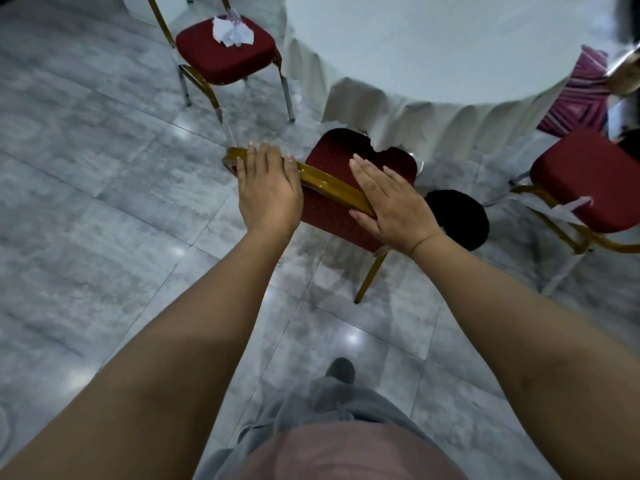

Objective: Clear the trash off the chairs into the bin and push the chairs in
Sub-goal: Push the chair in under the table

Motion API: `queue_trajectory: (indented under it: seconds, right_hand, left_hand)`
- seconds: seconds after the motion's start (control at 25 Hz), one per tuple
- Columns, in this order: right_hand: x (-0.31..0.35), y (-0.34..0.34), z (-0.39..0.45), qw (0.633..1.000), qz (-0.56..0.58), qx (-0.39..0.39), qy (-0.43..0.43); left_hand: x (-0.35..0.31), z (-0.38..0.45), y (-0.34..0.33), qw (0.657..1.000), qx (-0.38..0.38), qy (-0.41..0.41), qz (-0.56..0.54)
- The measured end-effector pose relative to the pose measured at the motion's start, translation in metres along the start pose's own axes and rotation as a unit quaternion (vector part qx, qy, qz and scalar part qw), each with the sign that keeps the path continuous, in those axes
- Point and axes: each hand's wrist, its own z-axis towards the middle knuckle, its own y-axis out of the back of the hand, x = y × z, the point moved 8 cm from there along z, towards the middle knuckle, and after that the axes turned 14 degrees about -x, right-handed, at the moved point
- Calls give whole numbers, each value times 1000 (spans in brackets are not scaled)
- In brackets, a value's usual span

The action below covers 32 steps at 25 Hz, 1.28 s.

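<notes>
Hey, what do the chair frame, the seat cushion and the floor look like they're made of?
Chair frame: likely metal with glossy gold paint, judging by its shine and thin legs. Seat cushion: padded dark red fabric with a fine dotted pattern. Floor: large grey polished tiles, stone or ceramic, with visible joints and reflected lights.

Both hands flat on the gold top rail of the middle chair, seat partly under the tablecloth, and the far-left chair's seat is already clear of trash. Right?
Not quite. In the head view the far-left chair is not clear: crumpled white paper trash lies on its seat. The rest holds: left hand and right hand lie flat on the gold top rail of the middle chair, its seat partly under the tablecloth.
</notes>
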Motion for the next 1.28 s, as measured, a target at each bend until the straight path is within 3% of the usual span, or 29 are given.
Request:
queue_trajectory:
  seconds: [0.16, 0.52, 1.28]
  right_hand:
    - [-28, -4, 7, 999, -21, 15, -21]
    - [-69, -19, 25, 983, 11, 66, -171]
    - [-123, -44, 77, 963, -24, 82, -256]
  left_hand:
    - [-16, 9, -15, 999, 23, 22, -9]
    - [-30, 55, -55, 993, 105, 24, -37]
    - [-52, 136, -106, 992, 107, -16, -63]
